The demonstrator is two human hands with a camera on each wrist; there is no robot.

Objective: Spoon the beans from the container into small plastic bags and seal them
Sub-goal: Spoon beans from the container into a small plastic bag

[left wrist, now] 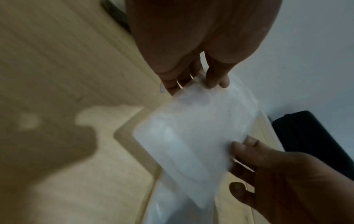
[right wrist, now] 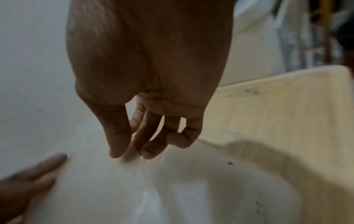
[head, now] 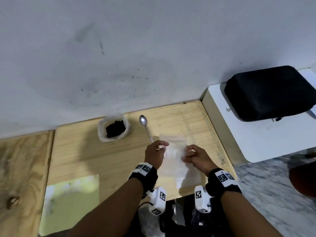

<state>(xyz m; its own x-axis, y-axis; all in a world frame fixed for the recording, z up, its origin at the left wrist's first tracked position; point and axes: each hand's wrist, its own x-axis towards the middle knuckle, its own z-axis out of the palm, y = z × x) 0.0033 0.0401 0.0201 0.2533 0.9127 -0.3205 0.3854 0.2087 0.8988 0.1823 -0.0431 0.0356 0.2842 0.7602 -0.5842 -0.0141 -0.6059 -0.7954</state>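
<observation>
On the wooden table [head: 82, 151], far left, we see the container [head: 114, 128] of dark beans [head: 115, 128], then a metal spoon [head: 145, 124] lying just beside it. Nearer us, our left hand [head: 154, 153] pinches one edge of a clear plastic bag [head: 174, 156], and our right hand [head: 198, 157] pinches the opposite edge. The bag looks empty, light, limp and slippery; we judge the top edges are the place to hold it.
</observation>
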